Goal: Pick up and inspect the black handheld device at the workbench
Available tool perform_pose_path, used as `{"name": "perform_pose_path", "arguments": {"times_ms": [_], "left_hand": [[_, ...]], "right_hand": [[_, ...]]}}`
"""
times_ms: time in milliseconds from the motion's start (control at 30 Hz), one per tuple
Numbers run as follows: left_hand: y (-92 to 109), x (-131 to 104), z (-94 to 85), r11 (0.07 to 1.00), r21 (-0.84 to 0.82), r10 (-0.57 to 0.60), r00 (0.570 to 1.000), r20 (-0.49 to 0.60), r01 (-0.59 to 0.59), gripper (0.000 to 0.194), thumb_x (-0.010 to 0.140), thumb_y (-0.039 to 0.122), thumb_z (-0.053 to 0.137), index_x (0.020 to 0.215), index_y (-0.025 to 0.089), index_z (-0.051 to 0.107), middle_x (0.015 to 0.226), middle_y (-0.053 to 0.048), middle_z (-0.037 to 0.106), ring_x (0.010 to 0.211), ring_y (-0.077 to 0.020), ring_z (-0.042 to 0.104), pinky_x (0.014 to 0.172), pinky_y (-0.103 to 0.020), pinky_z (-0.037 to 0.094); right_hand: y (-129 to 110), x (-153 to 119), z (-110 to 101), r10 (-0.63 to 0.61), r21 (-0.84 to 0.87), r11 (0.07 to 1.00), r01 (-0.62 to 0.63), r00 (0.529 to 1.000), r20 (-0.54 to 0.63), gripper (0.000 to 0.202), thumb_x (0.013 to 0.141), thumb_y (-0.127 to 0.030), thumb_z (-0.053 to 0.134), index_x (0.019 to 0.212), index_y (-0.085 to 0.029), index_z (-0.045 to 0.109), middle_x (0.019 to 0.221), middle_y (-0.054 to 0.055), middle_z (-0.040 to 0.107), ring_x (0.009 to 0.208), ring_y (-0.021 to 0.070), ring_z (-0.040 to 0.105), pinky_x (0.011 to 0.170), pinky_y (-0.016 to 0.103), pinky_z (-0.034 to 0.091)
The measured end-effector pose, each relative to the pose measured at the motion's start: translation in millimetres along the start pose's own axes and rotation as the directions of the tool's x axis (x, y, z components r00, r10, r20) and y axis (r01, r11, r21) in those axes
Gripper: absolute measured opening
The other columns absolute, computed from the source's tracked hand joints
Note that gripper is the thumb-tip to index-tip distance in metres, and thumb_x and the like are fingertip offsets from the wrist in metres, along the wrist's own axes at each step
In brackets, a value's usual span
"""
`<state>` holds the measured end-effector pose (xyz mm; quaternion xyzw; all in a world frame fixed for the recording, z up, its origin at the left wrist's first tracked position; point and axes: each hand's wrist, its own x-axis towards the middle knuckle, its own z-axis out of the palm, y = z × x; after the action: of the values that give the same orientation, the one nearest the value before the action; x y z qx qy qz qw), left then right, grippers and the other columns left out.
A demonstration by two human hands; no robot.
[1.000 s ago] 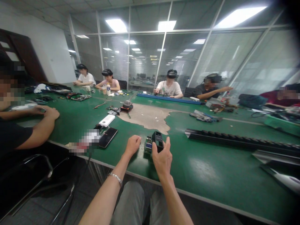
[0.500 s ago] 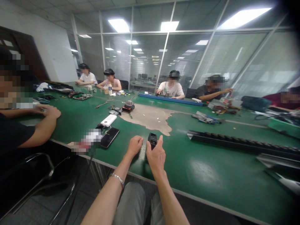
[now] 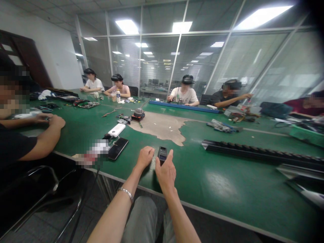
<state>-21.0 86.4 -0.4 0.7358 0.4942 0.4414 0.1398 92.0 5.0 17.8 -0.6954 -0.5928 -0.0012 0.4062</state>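
Note:
A small black device (image 3: 162, 153) with openings in its top stands near the front edge of the green table (image 3: 212, 182). Around its near side is my right hand (image 3: 165, 170), with the thumb on its left and the fingers on its right. Just left of the device, my left hand (image 3: 146, 157) rests on the table with its fingers curled; whether something small is inside cannot be made out. A silver bracelet (image 3: 126, 193) circles my left wrist.
To the left lie a dark phone (image 3: 118, 149) and a white power bank (image 3: 116, 130). A brown sheet (image 3: 162, 126) with a ragged edge is ahead. Long black rails (image 3: 253, 152) lie at the right. Several people sit around the table; one person's arms (image 3: 48, 135) are at the left.
My right hand and the black device have shifted slightly left, and the device's top is tilted differently. My left hand stays in about the same place.

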Motion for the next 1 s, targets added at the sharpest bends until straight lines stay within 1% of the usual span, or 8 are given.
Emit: {"name": "perform_pose_path", "arguments": {"times_ms": [67, 133, 300, 533, 633, 700, 833, 1000], "left_hand": [[0.1, 0.0, 0.1, 1.0, -0.005, 0.001, 1.0, 0.003, -0.001, 0.033, 0.093, 0.027, 0.04, 0.081, 0.018, 0.07, 0.089, -0.006, 0.07, 0.086, -0.0155, 0.061, 0.08, -0.026, 0.046], [0.0, 0.1, 0.2, 1.0, -0.007, 0.012, 1.0, 0.003, -0.012, 0.033, 0.093, 0.026, 0.04, 0.081, 0.018, 0.07, 0.089, -0.006, 0.07, 0.086, -0.0153, 0.061, 0.081, -0.026, 0.045], [0.0, 0.2, 0.8, 0.999, 0.0, 0.032, 0.999, 0.006, -0.032, 0.033, 0.093, 0.025, 0.04, 0.08, 0.017, 0.069, 0.088, -0.006, 0.07, 0.085, -0.0152, 0.061, 0.081, -0.026, 0.045], [-0.2, -0.1, 1.0, 0.999, 0.007, 0.044, 0.999, -0.002, -0.044, 0.033, 0.093, 0.024, 0.039, 0.08, 0.017, 0.068, 0.088, -0.006, 0.07, 0.085, -0.015, 0.061, 0.08, -0.026, 0.045], [-1.0, 0.1, 1.6, 0.999, 0.006, 0.039, 0.999, 0.0, -0.039, 0.032, 0.093, 0.024, 0.04, 0.079, 0.017, 0.069, 0.087, -0.005, 0.07, 0.085, -0.0151, 0.061, 0.08, -0.026, 0.045], [-1.4, 0.0, 2.0, 0.999, 0.003, 0.034, 0.999, -0.002, -0.034, 0.031, 0.092, 0.024, 0.041, 0.08, 0.017, 0.069, 0.088, -0.006, 0.07, 0.085, -0.0152, 0.062, 0.08, -0.026, 0.045], [-1.0, -0.4, 2.2, 1.0, 0.006, 0.027, 1.0, -0.008, -0.027, 0.031, 0.093, 0.025, 0.041, 0.081, 0.017, 0.069, 0.09, -0.006, 0.07, 0.086, -0.0151, 0.062, 0.081, -0.026, 0.046], [-1.6, -0.3, 2.8, 0.999, 0.017, 0.031, 0.999, -0.006, -0.031, 0.03, 0.093, 0.025, 0.042, 0.083, 0.017, 0.069, 0.088, -0.006, 0.07, 0.085, -0.0152, 0.062, 0.08, -0.026, 0.046]], "right_hand": [[2.8, -0.6, 3.9, -0.015, 0.023, 1.0, 0.016, 0.999, -0.037, 0.084, 0.087, -0.047, 0.048, 0.148, -0.001, 0.011, 0.133, 0.027, 0.048, 0.116, 0.0333, 0.053, 0.091, 0.042, 0.043], [4.8, 0.0, 7.4, -0.015, 0.037, 0.999, 0.017, 0.998, -0.058, 0.088, 0.084, -0.049, 0.051, 0.148, -0.001, 0.011, 0.14, 0.028, 0.041, 0.123, 0.0343, 0.048, 0.095, 0.042, 0.041], [7.5, 1.3, 10.0, 0.024, 0.028, 0.999, -0.023, 1.0, -0.014, 0.08, 0.088, -0.045, 0.045, 0.147, -0.001, 0.012, 0.128, 0.027, 0.052, 0.11, 0.0322, 0.057, 0.089, 0.041, 0.044], [14.7, 1.6, 7.0, 0.058, 0.009, 0.998, -0.058, 0.998, -0.032, 0.08, 0.088, -0.045, 0.046, 0.147, -0.002, 0.014, 0.128, 0.026, 0.053, 0.109, 0.0316, 0.058, 0.089, 0.04, 0.044], [15.4, 2.3, 4.1, 0.036, 0.027, 0.999, -0.034, 0.998, -0.054, 0.085, 0.086, -0.049, 0.048, 0.147, -0.002, 0.013, 0.134, 0.027, 0.047, 0.116, 0.033, 0.053, 0.093, 0.041, 0.041], [14.4, 3.0, 1.3, 0.038, 0.026, 0.999, -0.037, 0.998, -0.045, 0.085, 0.087, -0.05, 0.048, 0.148, -0.003, 0.012, 0.133, 0.026, 0.049, 0.114, 0.0328, 0.055, 0.091, 0.04, 0.042], [9.2, 6.4, -4.9, 0.087, 0.017, 0.996, -0.087, 0.996, -0.008, 0.08, 0.089, -0.048, 0.044, 0.148, -0.005, 0.011, 0.121, 0.022, 0.059, 0.1, 0.0297, 0.062, 0.083, 0.038, 0.045], [-0.4, 18.0, -18.1, 0.092, 0.078, 0.993, -0.089, 0.995, -0.04, 0.08, 0.089, -0.05, 0.043, 0.148, -0.006, 0.013, 0.119, 0.02, 0.061, 0.1, 0.0302, 0.062, 0.082, 0.038, 0.045]]}}
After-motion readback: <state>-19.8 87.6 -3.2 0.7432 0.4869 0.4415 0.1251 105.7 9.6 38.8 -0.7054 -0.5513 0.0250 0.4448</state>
